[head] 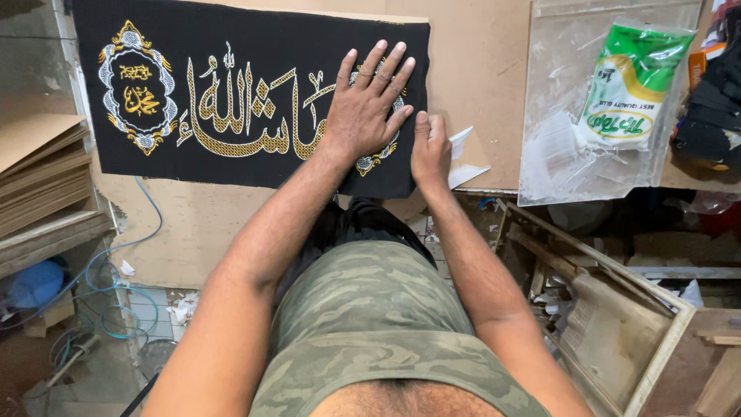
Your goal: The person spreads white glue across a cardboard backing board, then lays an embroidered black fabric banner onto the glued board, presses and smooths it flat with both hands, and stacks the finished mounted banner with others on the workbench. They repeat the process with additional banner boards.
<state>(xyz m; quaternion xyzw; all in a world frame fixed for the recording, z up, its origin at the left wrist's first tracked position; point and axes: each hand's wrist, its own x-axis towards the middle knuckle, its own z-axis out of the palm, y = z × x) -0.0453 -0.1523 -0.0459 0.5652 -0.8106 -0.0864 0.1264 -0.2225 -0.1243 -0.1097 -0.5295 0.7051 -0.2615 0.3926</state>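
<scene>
Brown board worktop [478,77], cluttered workshop floor [154,309]

Black embroidered cloth [255,100], laid flat on the brown surface [478,77].

Long rectangular panel, long side running left to right. Gold and silver calligraphy stitched across its middle; an ornate oval medallion at its left end, a second at the right end mostly covered. Right edge just beside a white paper scrap [461,143]; cloth smooth, unwrinkled.
</scene>
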